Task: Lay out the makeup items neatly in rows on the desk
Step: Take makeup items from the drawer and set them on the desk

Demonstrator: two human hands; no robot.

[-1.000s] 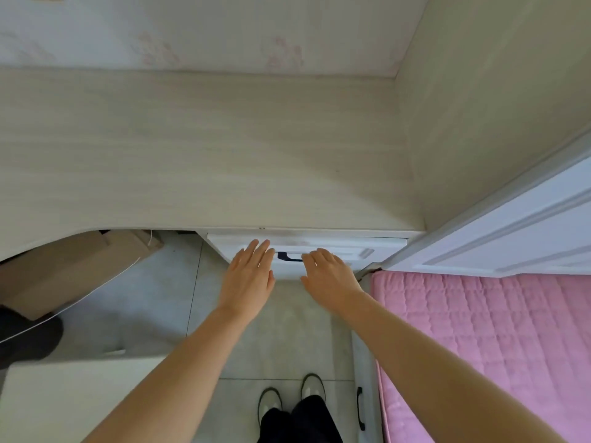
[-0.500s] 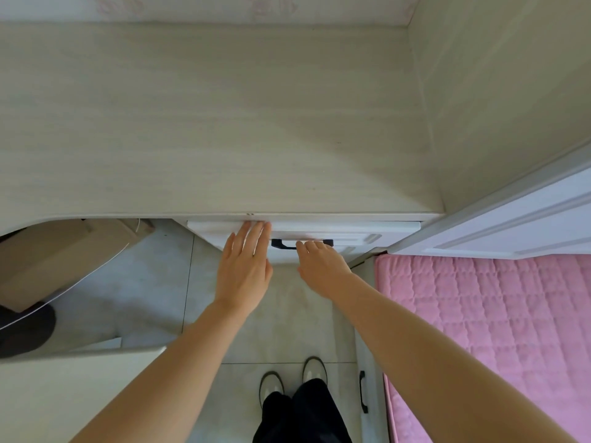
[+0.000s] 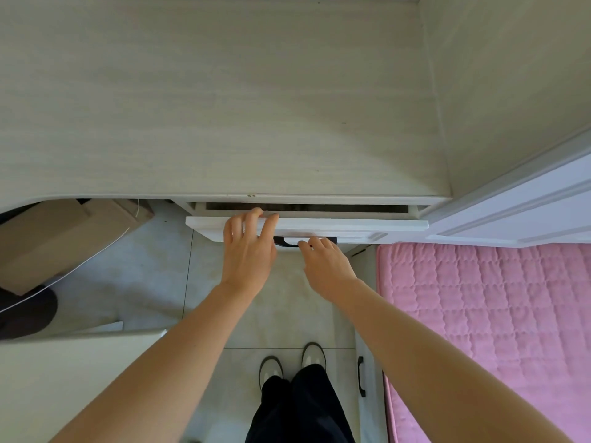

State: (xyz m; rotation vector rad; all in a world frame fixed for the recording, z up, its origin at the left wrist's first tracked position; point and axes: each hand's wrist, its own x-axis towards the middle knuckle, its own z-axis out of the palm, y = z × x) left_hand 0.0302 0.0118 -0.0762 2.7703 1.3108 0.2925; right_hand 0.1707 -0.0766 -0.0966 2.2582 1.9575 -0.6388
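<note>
A pale wood desk (image 3: 208, 107) fills the upper view, and no makeup items show on it. Under its front edge a white drawer (image 3: 351, 227) stands pulled out a little, with a dark gap behind its front panel. My right hand (image 3: 326, 260) has its fingers curled on the drawer's black handle (image 3: 283, 242). My left hand (image 3: 248, 247) lies over the top edge of the drawer front, fingers spread and hooked over it. The drawer's inside is too dark to make out.
A pink quilted bed (image 3: 486, 330) lies at the right, with a white door panel (image 3: 527, 212) above it. A cardboard box (image 3: 57, 238) sits under the desk at the left. A pale surface (image 3: 64, 378) is at the lower left. My feet (image 3: 291, 362) stand on tiled floor.
The drawer has come out from shut to a narrow gap. My right hand closed on the handle, and my left hand moved up onto the drawer front's top edge.
</note>
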